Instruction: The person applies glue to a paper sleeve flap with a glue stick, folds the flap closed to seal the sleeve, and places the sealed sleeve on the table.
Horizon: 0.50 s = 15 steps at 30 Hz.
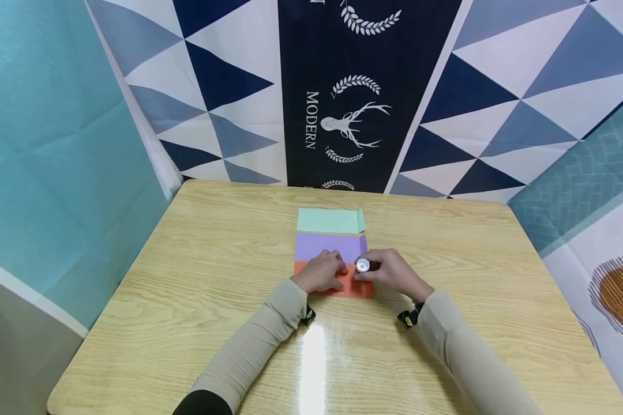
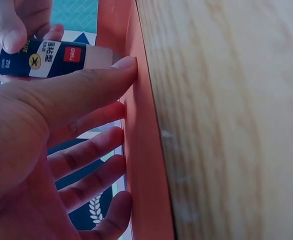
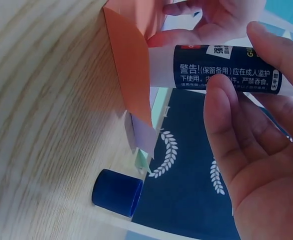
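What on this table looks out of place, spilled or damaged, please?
Nothing looks spilled or damaged. The only slightly odd sight is the blue cap, standing on the table apart from the glue stick, but the right hand holds that stick, so this seems normal.

Free tabletop [image 1: 218,242] left of the papers [image 1: 322,244], blue cap [image 3: 115,194] rightward

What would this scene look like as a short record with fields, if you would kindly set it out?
right hand: grips the glue stick
glue stick: uncapped, end at the orange paper; firm contact unclear
left hand: fingers on the orange paper
paper order, near to far: orange, purple paper, green paper
folds: flap at each paper's right end
dark blue cap: on the wooden table
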Tool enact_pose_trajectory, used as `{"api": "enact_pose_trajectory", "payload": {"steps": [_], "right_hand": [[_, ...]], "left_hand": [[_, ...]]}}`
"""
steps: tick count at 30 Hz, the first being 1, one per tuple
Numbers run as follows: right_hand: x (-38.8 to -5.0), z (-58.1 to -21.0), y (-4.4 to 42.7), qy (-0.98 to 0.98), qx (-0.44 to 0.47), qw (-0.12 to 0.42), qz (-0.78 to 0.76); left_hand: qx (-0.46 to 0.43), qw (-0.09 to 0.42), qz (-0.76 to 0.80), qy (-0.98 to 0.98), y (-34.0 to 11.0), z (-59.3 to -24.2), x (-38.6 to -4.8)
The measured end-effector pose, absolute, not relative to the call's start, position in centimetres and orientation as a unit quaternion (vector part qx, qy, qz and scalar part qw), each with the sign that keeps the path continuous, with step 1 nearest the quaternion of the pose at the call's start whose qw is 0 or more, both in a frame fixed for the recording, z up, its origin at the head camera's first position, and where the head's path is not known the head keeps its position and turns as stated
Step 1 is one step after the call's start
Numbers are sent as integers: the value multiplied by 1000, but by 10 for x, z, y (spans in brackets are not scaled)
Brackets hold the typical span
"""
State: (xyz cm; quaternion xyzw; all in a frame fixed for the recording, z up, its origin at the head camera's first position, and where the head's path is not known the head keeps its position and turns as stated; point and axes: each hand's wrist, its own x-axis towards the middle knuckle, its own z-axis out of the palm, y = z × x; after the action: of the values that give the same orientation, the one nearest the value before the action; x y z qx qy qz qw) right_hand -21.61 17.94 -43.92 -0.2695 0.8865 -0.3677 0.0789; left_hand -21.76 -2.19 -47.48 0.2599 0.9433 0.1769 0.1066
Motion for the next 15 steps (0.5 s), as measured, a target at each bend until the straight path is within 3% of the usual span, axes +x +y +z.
{"api": "enact_pose_trajectory", "payload": {"steps": [15], "right_hand": [[-203, -435, 183, 855, -345, 120, -369]], "left_hand": [[260, 109, 174, 943, -21, -475, -218]]}}
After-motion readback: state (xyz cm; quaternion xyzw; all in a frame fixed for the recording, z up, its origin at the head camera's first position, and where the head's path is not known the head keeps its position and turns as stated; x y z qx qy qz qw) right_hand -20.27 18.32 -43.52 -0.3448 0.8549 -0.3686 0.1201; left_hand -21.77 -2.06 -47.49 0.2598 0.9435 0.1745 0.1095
